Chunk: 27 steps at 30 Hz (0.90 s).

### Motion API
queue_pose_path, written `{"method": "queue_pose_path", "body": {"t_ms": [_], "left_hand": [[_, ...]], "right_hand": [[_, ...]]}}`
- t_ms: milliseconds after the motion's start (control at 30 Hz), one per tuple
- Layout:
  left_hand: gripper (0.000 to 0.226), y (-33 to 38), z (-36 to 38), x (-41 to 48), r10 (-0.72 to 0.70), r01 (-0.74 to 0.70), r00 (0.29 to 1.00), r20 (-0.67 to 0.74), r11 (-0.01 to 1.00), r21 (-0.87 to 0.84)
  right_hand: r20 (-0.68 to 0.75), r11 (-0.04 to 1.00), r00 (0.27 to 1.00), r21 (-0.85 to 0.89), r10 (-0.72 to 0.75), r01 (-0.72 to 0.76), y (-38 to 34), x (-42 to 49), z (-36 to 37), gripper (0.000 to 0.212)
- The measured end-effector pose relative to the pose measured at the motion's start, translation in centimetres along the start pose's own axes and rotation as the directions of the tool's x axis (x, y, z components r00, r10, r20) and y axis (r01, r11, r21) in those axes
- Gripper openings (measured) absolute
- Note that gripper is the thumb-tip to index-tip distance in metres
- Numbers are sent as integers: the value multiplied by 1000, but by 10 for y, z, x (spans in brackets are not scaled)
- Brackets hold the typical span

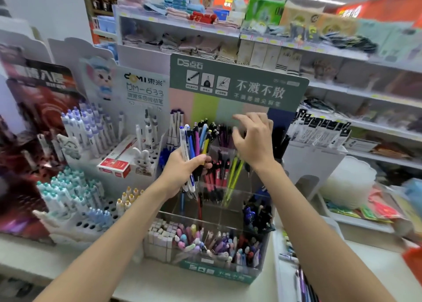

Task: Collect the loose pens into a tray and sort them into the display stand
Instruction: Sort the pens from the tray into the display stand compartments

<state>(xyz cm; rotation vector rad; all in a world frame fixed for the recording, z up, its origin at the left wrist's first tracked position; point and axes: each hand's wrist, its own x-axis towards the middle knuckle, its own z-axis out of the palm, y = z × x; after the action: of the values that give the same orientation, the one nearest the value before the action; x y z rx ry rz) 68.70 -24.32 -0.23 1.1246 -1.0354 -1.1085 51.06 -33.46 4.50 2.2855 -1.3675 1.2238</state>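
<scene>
At frame centre, my left hand point(180, 173) grips the pens point(194, 139) as stock, while my right hand point(253, 141), fingers point(247, 118) loosely spread and empty, hovers over the stand point(217, 273) to sort.

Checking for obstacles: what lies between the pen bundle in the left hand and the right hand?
Head view: dark purple and black pens standing in the display stand, between pen bundle and right hand.

Head camera looks down, close over display stand point(228, 210).
</scene>
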Motion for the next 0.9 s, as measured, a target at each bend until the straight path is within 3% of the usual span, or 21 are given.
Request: {"method": "queue_pose_path", "body": {"t_ms": [100,167,233,367,533,633,767,900], "left_hand": [[21,6,14,5,39,-39,998,46,999,-3],[23,10,27,9,83,-85,993,88,996,20],[22,11,40,14,100,-103,990,97,995,16],[16,9,45,20,45,-45,998,53,999,-8],[20,1,41,16,55,-63,996,67,990,124],[16,2,41,13,42,-50,995,87,995,86],[8,2,35,11,39,-44,994,98,998,43],[14,3,29,11,58,-67,992,115,995,78]], "right_hand": [[159,930,987,360,13,-71,-15,-9,-18,30],[259,883,965,445,28,-145,-23,-14,-25,33],[231,846,968,491,100,-205,-20,-13,-32,31],[38,752,959,612,281,-245,3,3,-60,25],[-196,888,949,437,247,-141,19,15,-73,28],[-125,943,982,320,143,-97,19,11,-57,25],[175,985,978,102,117,-137,28,-1,-31,14],[42,997,997,39,71,-72,27,-1,-30,20]]}}
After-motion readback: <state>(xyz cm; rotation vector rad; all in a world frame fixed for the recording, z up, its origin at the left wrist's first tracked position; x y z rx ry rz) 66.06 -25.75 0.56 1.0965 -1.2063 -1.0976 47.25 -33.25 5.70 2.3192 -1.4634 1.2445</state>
